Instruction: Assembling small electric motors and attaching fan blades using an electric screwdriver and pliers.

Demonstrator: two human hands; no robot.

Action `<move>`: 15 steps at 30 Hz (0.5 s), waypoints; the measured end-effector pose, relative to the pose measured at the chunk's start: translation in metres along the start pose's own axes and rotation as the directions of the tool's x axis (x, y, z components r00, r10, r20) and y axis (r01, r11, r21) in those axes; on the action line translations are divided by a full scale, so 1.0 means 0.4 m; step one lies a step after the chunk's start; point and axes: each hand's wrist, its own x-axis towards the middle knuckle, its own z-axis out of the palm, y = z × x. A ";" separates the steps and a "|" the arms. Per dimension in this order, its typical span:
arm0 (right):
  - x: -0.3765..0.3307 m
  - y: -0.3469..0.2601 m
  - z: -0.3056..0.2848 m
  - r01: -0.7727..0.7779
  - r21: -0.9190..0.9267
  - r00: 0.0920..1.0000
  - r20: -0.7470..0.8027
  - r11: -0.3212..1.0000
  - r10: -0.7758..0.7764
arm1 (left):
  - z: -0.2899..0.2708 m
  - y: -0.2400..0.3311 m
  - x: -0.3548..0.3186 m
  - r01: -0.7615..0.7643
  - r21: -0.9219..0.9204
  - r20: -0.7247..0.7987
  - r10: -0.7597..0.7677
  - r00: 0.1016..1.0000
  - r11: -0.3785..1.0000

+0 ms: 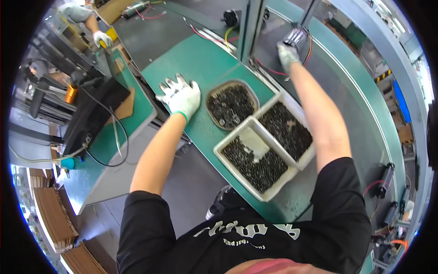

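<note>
My left hand (184,97), in a white glove with a green cuff, lies on the green worktop (182,59) with its fingers spread and nothing in them. My right hand (288,55), gloved too, reaches far out to the right past a metal post and is closed around the near end of a silver cylindrical motor (296,36). Red, yellow and black wires trail from that motor. Between my arms stand a rounded tub (256,101) and two white rectangular bins (221,147), (276,94), all holding many small dark parts. The fingertips of my right hand are partly hidden.
A grey metal post (250,32) rises between the worktop and the curved conveyor (351,114). Other motors (387,180) with wires lie along the right side. At the upper left a co-worker's gloved hand (101,38) holds something yellow. Cardboard stacks (54,212) stand at the lower left.
</note>
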 end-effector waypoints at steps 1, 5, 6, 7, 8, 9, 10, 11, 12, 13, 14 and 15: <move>-0.030 0.000 -0.078 0.017 -0.116 0.999 0.051 0.993 -0.011 | -0.004 -0.017 -0.009 0.005 0.024 0.002 -0.005 1.000 1.000; -0.160 0.071 -0.462 0.078 -0.179 0.937 0.350 0.981 -0.011 | -0.006 -0.006 -0.002 0.019 0.005 0.016 -0.019 1.000 1.000; -0.207 0.069 -0.542 0.053 -0.195 0.949 0.316 0.979 0.011 | -0.003 0.012 0.004 0.003 0.007 0.020 -0.003 1.000 1.000; -0.258 0.080 -0.594 0.012 -0.233 0.955 0.290 0.972 0.057 | 0.020 0.009 0.014 0.006 0.031 -0.016 -0.005 1.000 0.999; -0.318 0.103 -0.637 -0.038 -0.268 0.958 0.263 0.963 0.111 | 0.025 0.003 0.021 0.012 0.037 -0.013 -0.012 1.000 0.999; -0.387 0.130 -0.674 -0.083 -0.277 0.957 0.245 0.957 0.154 | 0.025 0.001 0.020 0.016 0.048 -0.003 -0.016 1.000 0.999; -0.459 0.153 -0.703 -0.014 -0.276 0.964 0.252 0.961 0.087 | 0.021 0.004 0.020 0.021 0.053 0.009 -0.021 1.000 0.998; -0.530 0.173 -0.726 0.059 -0.268 0.967 0.256 0.962 0.012 | 0.009 0.007 0.023 0.027 0.059 0.010 -0.027 1.000 0.998; -0.587 0.201 -0.747 0.141 -0.258 0.962 0.263 0.956 -0.071 | 0.011 0.001 0.033 0.025 0.049 0.013 -0.025 1.000 0.998; -0.641 0.272 -0.772 0.485 -0.302 0.872 0.241 0.821 -0.427 | 0.013 0.006 0.030 0.021 0.045 0.018 -0.022 1.000 0.999; -0.705 0.279 -0.765 0.758 -0.342 0.642 0.240 0.555 -0.728 | 0.011 0.019 0.020 0.014 0.055 -0.004 -0.013 1.000 0.998; -0.795 0.266 -0.794 0.320 -0.389 0.943 0.221 0.864 -0.250 | 0.008 0.029 0.011 0.009 0.069 -0.029 -0.007 1.000 0.998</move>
